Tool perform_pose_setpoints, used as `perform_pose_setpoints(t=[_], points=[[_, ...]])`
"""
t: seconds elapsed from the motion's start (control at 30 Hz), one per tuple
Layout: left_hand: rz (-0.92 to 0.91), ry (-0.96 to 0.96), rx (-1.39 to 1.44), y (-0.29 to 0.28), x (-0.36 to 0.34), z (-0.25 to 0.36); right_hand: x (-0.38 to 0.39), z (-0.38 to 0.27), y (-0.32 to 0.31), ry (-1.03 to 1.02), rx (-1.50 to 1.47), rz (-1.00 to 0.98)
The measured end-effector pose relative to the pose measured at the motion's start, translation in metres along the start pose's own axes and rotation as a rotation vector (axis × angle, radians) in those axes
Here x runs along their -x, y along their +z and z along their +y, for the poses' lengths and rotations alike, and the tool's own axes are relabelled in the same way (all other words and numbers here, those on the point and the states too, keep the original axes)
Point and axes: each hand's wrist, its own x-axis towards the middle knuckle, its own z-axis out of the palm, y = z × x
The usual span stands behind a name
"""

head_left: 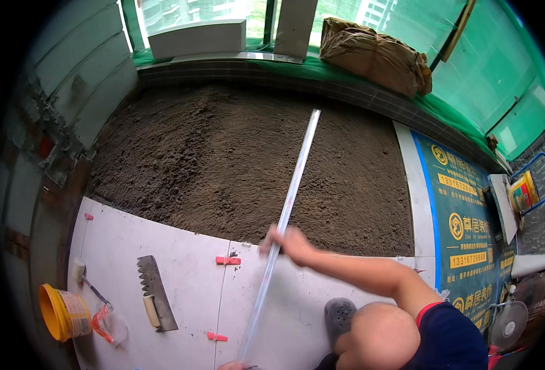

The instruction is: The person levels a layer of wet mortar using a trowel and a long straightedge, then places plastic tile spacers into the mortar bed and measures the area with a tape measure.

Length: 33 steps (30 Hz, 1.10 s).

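Head view has you crouched on white floor tiles (131, 246), right hand (288, 242) wrapped around a long aluminium straightedge (285, 216) that runs from bottom centre up across the brown mortar bed (223, 160). Your left hand (232, 365) only peeks in at the bottom edge by the straightedge's near end, so can't tell its grip. Notched trowel (155, 293) and yellow bucket (60, 311) sit lower left.

Rough mortar, smooth tile

The straightedge (288, 206) looks like pale brushed metal; the mortar bed (235, 160) is coarse, crumbly and matt (dark brown); the floor tiles (161, 271) are smooth, faintly glossy white; the bucket (60, 313) is shiny yellow plastic; the notched trowel (155, 291) is dull grey metal.
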Motion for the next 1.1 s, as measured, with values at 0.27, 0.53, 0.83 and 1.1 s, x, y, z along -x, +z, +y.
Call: perform_pose_setpoints(t=[0.27, 0.53, 0.83, 1.1], points=[[0.055, -0.538, 0.335, -0.019, 0.032, 0.061, -0.010, -0.051, 0.001, -0.104, 0.041, 0.097], [0.039, -0.255, -0.042, 0.008, -0.023, 0.077, 0.068, 0.111, 0.033, 0.240, 0.327, -0.098], [0.130, -0.258, 0.004, -0.031, -0.019, 0.050, -0.019, 0.057, -0.001, -0.082, 0.427, 0.074], [0.285, -0.258, 0.007, -0.033, -0.027, 0.027, 0.006, 0.062, -0.003, 0.152, 0.331, -0.149]])
